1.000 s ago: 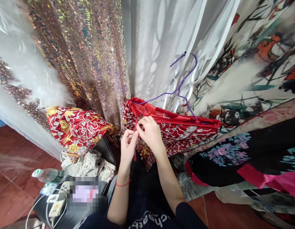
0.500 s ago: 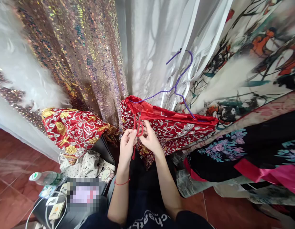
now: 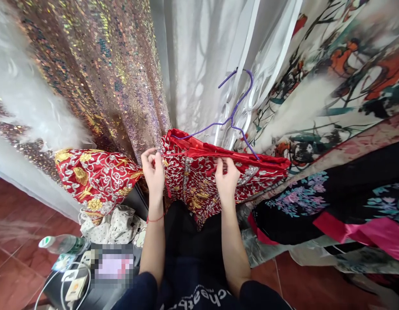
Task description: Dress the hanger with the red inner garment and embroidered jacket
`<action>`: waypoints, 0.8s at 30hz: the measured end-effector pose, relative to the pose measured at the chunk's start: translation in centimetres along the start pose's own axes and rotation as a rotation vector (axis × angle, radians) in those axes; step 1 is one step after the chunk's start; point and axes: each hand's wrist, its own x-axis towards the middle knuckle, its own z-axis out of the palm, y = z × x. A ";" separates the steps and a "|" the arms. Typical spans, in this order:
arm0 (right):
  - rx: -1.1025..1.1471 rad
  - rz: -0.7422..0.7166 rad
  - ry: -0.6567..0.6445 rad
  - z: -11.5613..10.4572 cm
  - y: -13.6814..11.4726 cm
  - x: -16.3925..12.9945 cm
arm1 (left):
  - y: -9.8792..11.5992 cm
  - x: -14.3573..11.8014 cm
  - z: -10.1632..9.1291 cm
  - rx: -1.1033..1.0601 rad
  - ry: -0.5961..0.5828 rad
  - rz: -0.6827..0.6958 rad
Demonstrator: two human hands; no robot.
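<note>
Left hand: fingers curled in, thumb against index, pinching a thin red cord at the left end of the red garment. Cord runs from there roughly level toward the garment's top edge. Right hand: fingers bent down at the same top edge, right of the cord. Can't tell if those fingertips grip the cord or only the cloth; red on red, and blurred.

Garment is right in front of me, between and beyond my hands. Red satin top edge, silver and gold stitching below, lower part narrowing to a point near my black clothes. Purple hanger sits in it, arms running down to the top edge at both sides, hook up in front of a white scrolled frame. Can't tell if the hook is caught on it.

To my left: second red and gold piece, lying over a spotted cloth. Bottle on its side just below, near a white cable. Sequin cloth hangs behind. To my right: black flowered cloth with a pink strip. Red bracelet on my left wrist.
</note>
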 end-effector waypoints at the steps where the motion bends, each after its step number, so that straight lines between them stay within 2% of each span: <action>1: 0.009 0.018 0.022 -0.4 0.1 0.2 | -0.2 0.7 0.2 0.056 -0.023 0.034; 3: 0.065 0.019 -0.088 -0.7 -0.1 0.4 | -0.6 1.6 0.8 0.200 -0.154 0.054; 5: 0.134 -0.020 -0.279 -0.3 -0.6 0.6 | -0.7 1.8 1.5 0.319 -0.323 0.059; 7: 0.200 -0.064 -0.419 0.9 -1.3 0.7 | -0.5 1.6 2.1 0.337 -0.449 0.087; 9: 0.261 -0.085 -0.483 2.4 -1.9 0.9 | -0.3 1.3 2.5 0.282 -0.533 0.116; 14: 0.391 -0.043 -0.443 4.9 -2.8 1.5 | 0.1 1.5 2.3 0.253 -0.580 0.148; 17: 0.276 -0.109 -0.407 4.8 -2.6 2.5 | 0.1 2.3 2.2 0.321 -0.653 0.202; 20: 0.164 -0.219 -0.389 4.2 -1.9 4.1 | -0.2 3.1 2.9 0.384 -0.657 0.305; 24: 0.103 -0.317 -0.468 4.0 -0.7 6.7 | -1.3 4.0 4.8 0.436 -0.644 0.394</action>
